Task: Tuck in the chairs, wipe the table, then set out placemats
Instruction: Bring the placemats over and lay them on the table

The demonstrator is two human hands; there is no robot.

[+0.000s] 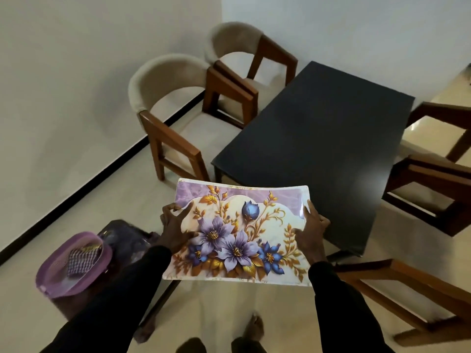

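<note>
A floral placemat (239, 235) with purple and blue flowers hangs in the air in front of me, short of the near end of the dark table (316, 149). My left hand (175, 225) grips its left edge and my right hand (311, 230) grips its right edge, thumbs on top. The mat bows slightly between them. Two cushioned wooden chairs (173, 115) (244, 62) stand at the table's left side, with their seats only partly under it. More wooden chairs (433, 189) stand on the right.
To my lower left a small dark stand (127, 238) carries a purple plastic basket (74, 266) with a checked cloth (81, 258) inside. Another wooden chair (407, 296) stands close at the near right. A white wall with a black skirting runs along the left.
</note>
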